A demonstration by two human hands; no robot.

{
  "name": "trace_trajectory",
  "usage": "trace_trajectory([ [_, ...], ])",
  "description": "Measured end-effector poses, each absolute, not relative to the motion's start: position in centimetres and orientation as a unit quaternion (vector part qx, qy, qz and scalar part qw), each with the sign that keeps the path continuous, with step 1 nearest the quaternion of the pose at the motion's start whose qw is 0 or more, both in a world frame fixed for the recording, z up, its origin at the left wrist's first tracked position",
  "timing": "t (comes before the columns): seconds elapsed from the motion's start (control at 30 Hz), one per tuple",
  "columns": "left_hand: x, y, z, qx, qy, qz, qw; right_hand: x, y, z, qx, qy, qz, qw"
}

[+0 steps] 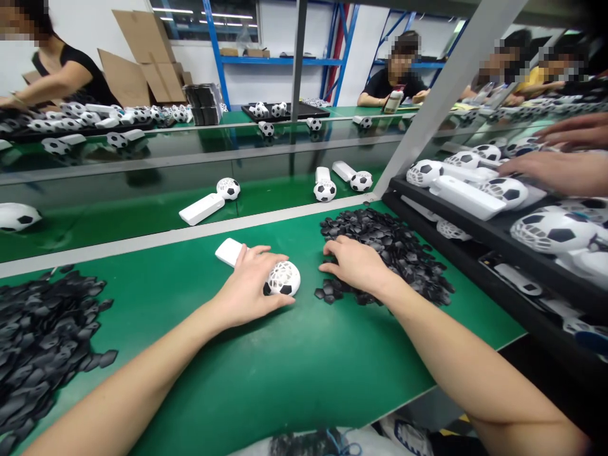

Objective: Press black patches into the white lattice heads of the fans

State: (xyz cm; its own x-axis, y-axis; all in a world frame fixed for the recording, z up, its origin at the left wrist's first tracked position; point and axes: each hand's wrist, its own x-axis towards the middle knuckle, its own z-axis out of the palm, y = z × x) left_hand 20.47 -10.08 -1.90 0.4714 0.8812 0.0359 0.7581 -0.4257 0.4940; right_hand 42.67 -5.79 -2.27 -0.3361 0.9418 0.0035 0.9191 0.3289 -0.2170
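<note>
A white device with a soccer-ball head (287,278) and a flat white handle (228,251) lies on the green table (304,367). My left hand (249,285) is wrapped over it, thumb along the near side and fingers across the far side. At the left edge of a heap of black pentagon pieces (389,253) is my right hand (354,263), its fingers curled near the pieces; whether a piece is between its fingertips is hidden. A second heap of black pieces (42,348) covers the table's left side.
Beyond a pale rail (166,237), a green conveyor (270,196) carries more ball devices. Stacked black trays (479,228) of devices stand at the right, with another person's hands (565,164) over them. A slanted grey post (441,82) rises by the trays. People sit farther back.
</note>
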Motion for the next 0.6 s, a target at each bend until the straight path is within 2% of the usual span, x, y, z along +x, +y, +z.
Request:
trace_trajectory([
  [0.07, 20.2, -10.1, -1.5, 0.843, 0.465, 0.114, 0.245, 43.1, -5.4, -2.6, -0.565, -0.818, 0.1, 0.041],
  [0.17, 20.3, -10.4, -1.4, 0.837, 0.439, 0.099, 0.311, 43.2, -5.1, -3.0, -0.54, -0.831, 0.125, 0.051],
  [0.3, 20.9, -10.7, -2.3, 0.816, 0.453, 0.164, 0.32, 42.8, -5.4, -2.9, -0.483, -0.845, 0.167, 0.156],
  [0.43, 20.8, -10.5, -2.6, 0.83, 0.414, 0.164, 0.335, 42.1, -6.2, -2.3, -0.42, -0.809, 0.334, 0.239],
  [0.53, 20.5, -10.2, -2.4, 0.832, 0.401, 0.164, 0.346, 41.8, -6.7, -1.9, -0.392, -0.756, 0.468, 0.237],
  [0.6, 20.4, -10.1, -2.4, 0.831, 0.4, 0.167, 0.35, 41.7, -6.8, -1.8, -0.355, -0.761, 0.49, 0.234],
])
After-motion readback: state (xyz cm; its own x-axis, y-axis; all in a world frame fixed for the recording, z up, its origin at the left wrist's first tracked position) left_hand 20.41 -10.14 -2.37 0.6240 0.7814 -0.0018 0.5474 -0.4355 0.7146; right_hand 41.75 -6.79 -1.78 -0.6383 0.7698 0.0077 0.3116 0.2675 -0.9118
